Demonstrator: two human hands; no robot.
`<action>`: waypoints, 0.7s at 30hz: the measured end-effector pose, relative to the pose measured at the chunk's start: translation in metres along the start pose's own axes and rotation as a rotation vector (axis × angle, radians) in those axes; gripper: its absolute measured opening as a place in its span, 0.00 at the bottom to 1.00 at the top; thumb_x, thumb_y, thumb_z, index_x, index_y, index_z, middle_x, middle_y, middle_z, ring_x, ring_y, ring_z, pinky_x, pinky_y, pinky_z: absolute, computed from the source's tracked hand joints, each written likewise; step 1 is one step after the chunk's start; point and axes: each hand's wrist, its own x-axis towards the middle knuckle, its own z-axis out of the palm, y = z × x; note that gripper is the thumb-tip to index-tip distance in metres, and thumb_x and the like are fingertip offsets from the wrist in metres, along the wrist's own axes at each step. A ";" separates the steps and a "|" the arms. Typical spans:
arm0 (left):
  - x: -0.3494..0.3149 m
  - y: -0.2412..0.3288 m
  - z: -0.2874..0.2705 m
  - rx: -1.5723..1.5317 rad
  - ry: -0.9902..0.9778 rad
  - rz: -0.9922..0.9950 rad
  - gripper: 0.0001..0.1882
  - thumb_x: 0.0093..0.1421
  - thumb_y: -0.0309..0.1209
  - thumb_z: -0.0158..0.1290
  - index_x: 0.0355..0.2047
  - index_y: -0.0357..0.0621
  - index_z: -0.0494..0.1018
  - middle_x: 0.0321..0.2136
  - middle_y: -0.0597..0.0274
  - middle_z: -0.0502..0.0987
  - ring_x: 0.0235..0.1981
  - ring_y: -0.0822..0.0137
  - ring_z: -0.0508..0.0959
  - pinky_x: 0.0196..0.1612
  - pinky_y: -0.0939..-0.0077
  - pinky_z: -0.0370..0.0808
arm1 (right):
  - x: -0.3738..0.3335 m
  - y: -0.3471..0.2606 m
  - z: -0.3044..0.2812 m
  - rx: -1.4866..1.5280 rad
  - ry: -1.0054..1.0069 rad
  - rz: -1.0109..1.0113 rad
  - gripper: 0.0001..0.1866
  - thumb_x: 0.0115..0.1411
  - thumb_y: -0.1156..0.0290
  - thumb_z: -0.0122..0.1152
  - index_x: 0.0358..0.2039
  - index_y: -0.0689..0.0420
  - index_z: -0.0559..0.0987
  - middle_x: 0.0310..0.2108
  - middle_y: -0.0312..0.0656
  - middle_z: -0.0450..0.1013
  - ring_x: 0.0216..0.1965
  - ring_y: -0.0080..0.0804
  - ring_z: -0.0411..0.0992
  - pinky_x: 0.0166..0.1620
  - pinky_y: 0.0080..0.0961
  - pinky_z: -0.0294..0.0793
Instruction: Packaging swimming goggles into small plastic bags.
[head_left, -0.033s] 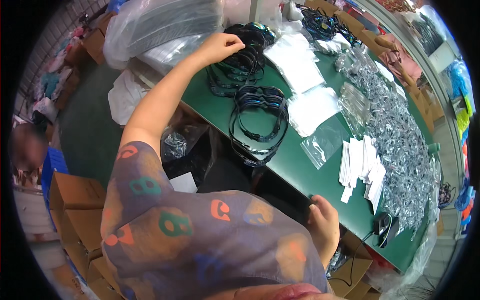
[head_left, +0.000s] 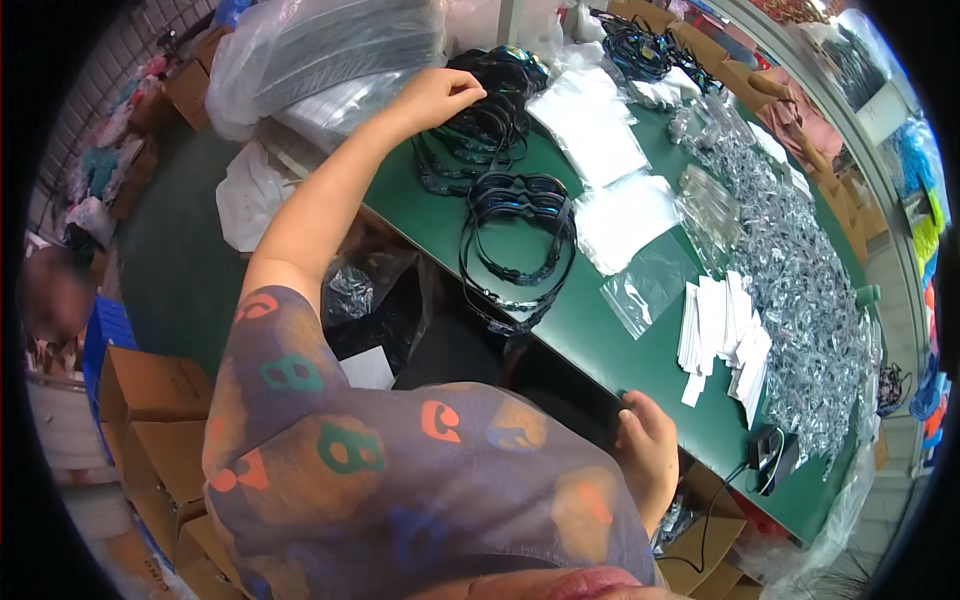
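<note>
My left hand (head_left: 437, 100) reaches over a pile of black goggles (head_left: 487, 125) with dark straps at the table's far left. Its thumb and fingers are pinched together at the pile; what lies between them is hidden. A few more goggles (head_left: 520, 195) with shiny bluish lenses lie stacked nearer me, their straps looped toward the table edge. My right hand (head_left: 648, 445) is by the table's near edge, fingers curled in, with nothing visible in it. White stacked sheets or bags (head_left: 625, 220) and a clear plastic bag (head_left: 648, 285) lie right of the goggles.
The green table (head_left: 580, 345) also bears white paper slips (head_left: 720, 325), a large heap of clear plastic pieces (head_left: 800, 300) and a small black device with a cable (head_left: 768, 455). Large plastic-wrapped bundles (head_left: 330, 60) stand at the back left. Cardboard boxes (head_left: 160, 385) are at my left.
My left hand has shifted very slightly left over the goggles pile, still pinched. The right hand has not visibly moved.
</note>
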 end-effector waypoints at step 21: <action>0.052 0.005 -0.102 0.484 0.716 0.435 0.14 0.62 0.34 0.60 0.47 0.51 0.79 0.45 0.59 0.83 0.48 0.51 0.81 0.50 0.59 0.75 | -0.010 0.000 0.000 -0.076 0.063 -0.017 0.15 0.66 0.71 0.65 0.51 0.61 0.79 0.23 0.33 0.73 0.22 0.18 0.71 0.27 0.20 0.72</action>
